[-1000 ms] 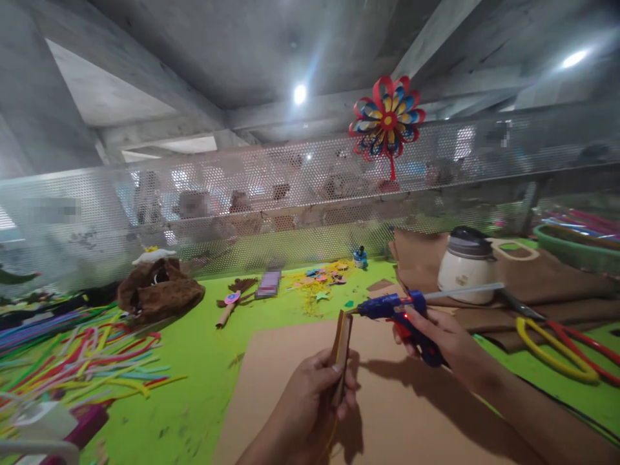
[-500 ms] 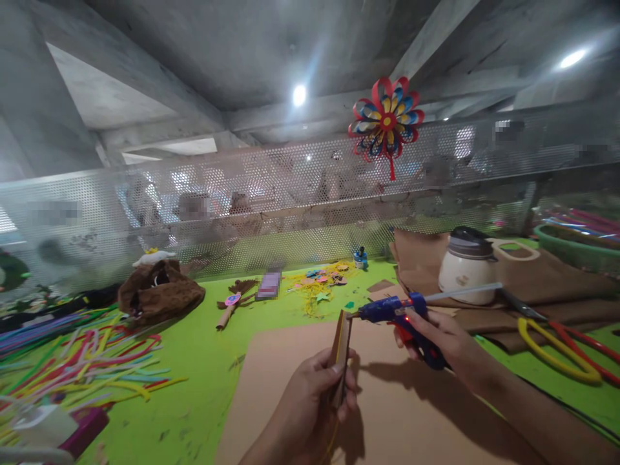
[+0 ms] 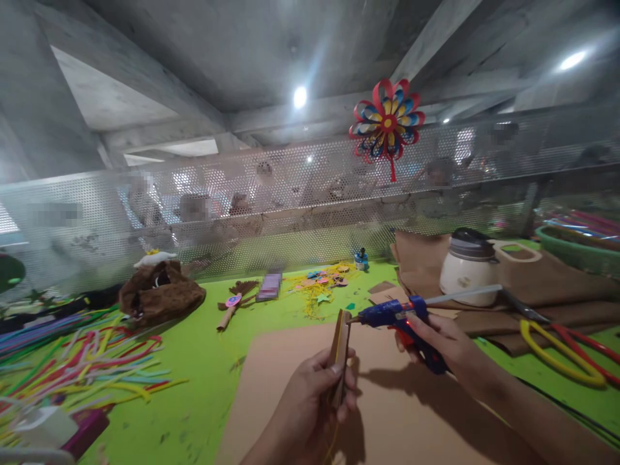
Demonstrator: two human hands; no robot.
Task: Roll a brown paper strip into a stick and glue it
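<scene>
My left hand (image 3: 317, 387) is wrapped round a narrow folded brown piece (image 3: 340, 345), held upright, with a yellow string hanging below it. In my right hand (image 3: 443, 342) is a blue glue gun (image 3: 387, 312) with a red trigger and a clear glue stick at its back. The gun's nozzle meets the upper end of the brown piece, or sits right beside it. Under both hands lies a light brown sheet (image 3: 271, 381).
Colourful pipe cleaners (image 3: 97, 361) and a brown cloth bag (image 3: 162, 294) lie left. A paper figure (image 3: 232, 305) and yellow scraps (image 3: 320, 290) are further back. At right are a beige jug (image 3: 467, 268), brown sheets (image 3: 421, 258) and scissors (image 3: 557, 352). A perforated screen (image 3: 290, 194) stands behind.
The camera view has shifted very slightly. Both hands keep their grips, and the glue gun stays at the top of the brown piece.
</scene>
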